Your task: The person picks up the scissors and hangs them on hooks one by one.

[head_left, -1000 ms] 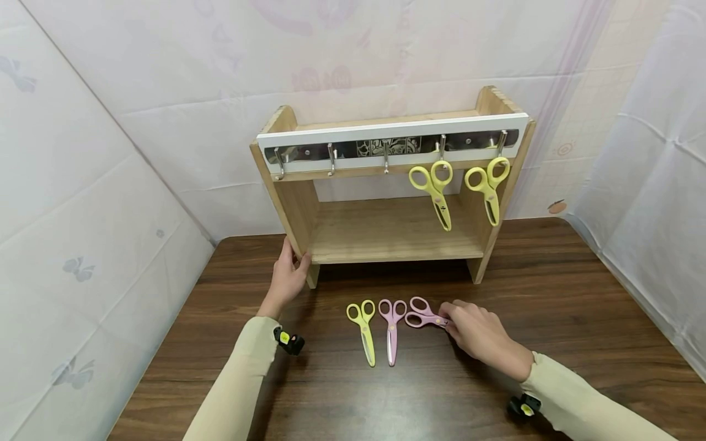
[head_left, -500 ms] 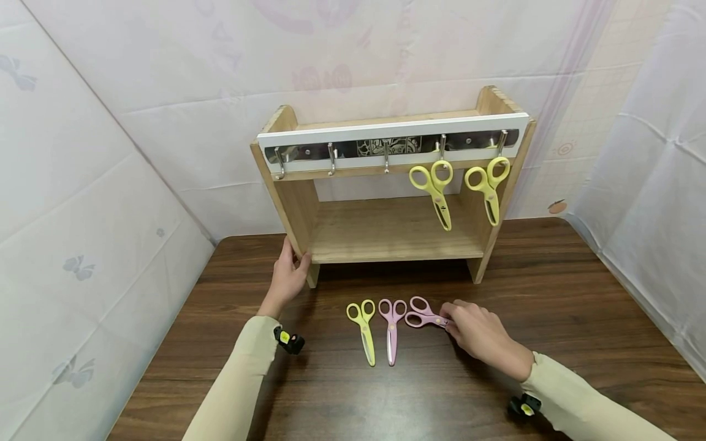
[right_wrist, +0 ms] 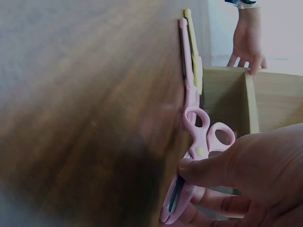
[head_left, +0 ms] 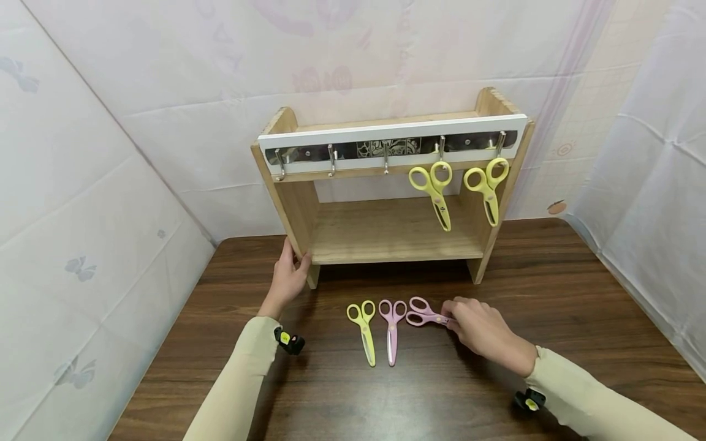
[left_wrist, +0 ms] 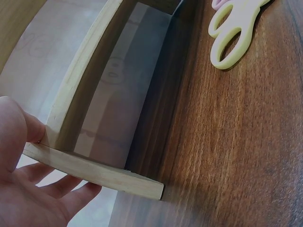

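Note:
My left hand (head_left: 287, 278) grips the lower left side panel of a wooden shelf (head_left: 397, 236), thumb on the inner side and fingers outside, as the left wrist view shows. On the right, my right hand (head_left: 485, 327) pinches a pair of pink scissors (right_wrist: 200, 142) by the blades, its handle loops pointing left. Beside them on the table lie a second pair of pink scissors (head_left: 392, 318) and a pair of yellow scissors (head_left: 364, 327), handles toward the shelf. Two more yellow scissors, one pair (head_left: 438, 195) left of the other pair (head_left: 489, 190), hang from hooks on the shelf.
A white rail (head_left: 342, 131) with several metal hooks runs along the shelf's upper front; the three left hooks carry nothing. The shelf stands at the back of a brown wooden table (head_left: 342, 410). A pale cloth backdrop (head_left: 220, 141) rises behind and on both sides.
My right hand and the pink scissors it pinches have shifted very slightly to the right. The left hand keeps its place on the shelf.

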Demonstrator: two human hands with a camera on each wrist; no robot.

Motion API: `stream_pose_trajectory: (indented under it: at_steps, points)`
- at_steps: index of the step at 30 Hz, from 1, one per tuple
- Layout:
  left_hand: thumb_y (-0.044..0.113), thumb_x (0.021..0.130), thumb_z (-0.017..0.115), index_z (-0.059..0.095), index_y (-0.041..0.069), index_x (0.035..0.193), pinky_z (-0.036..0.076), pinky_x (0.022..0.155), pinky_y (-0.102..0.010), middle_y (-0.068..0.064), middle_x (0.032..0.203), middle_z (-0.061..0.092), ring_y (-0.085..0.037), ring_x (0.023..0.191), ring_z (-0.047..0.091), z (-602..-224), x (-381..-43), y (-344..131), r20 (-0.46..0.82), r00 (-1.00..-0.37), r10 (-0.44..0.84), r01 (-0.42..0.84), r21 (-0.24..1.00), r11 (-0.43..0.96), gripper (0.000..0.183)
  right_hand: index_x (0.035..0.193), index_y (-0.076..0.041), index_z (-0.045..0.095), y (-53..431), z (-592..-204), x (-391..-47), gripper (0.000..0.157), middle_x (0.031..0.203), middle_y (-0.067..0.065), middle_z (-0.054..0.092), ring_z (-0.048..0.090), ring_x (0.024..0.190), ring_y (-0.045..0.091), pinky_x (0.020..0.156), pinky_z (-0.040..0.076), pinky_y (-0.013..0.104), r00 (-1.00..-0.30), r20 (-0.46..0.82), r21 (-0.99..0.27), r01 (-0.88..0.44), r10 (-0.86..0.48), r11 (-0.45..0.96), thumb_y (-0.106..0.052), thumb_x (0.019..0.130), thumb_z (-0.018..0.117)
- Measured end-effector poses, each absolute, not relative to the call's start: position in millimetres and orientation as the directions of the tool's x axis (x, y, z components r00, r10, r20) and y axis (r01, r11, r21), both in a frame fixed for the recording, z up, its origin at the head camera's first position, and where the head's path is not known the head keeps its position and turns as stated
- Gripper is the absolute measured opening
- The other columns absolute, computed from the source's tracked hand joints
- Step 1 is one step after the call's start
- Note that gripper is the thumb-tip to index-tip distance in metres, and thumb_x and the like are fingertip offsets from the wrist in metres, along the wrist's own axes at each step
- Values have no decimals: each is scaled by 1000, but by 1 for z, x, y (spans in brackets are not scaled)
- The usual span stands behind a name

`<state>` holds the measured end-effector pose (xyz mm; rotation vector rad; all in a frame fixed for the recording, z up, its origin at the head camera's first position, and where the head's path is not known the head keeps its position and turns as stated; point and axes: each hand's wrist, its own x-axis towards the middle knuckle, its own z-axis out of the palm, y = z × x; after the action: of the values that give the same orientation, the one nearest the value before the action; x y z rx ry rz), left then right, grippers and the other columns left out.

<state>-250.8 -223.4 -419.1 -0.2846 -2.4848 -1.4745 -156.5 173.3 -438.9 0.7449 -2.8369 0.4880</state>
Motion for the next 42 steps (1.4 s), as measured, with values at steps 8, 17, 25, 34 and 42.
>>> stream_pose_trajectory:
  at_steps: [8,17,25,34,42]
  points:
    - [10,107,52,32,9,155,51,103,-52,-28,145,49,-40,134,51,-419,-251,-223,296,-955,28,273,836,477,52,82,-19,67,180,-414,-162,23,76,-9,59,53,61,11,44,41,29,-830,283,-235,-546,-481,804,0,83,81]
    - [10,107,52,33,9,154,51,103,-51,-28,143,50,-39,134,52,-418,-251,-223,294,-956,25,270,837,475,51,85,-18,69,183,-378,-167,22,79,-7,61,60,66,15,46,45,32,-793,362,-195,-579,-491,791,1,83,81]
    - [10,107,52,33,10,154,52,102,-50,-27,144,50,-38,134,53,-418,-250,-222,286,-958,20,261,838,479,51,88,-18,70,184,-347,-170,19,81,-7,64,59,66,14,50,49,38,-766,405,-181,-602,-499,778,-2,86,80]
    - [9,107,51,32,9,155,52,102,-52,-28,145,49,-40,135,51,-418,-249,-222,292,-956,30,271,841,468,52,96,-15,73,179,-319,-172,18,88,-4,67,63,74,16,57,53,42,-709,479,-154,-649,-518,745,-1,87,79]
    - [10,107,52,33,9,154,52,102,-53,-28,144,50,-40,134,52,-420,-251,-222,298,-954,24,274,841,466,51,96,-14,74,168,-300,-176,16,86,-4,66,59,74,14,61,53,40,-670,534,-152,-676,-516,721,-2,87,81]
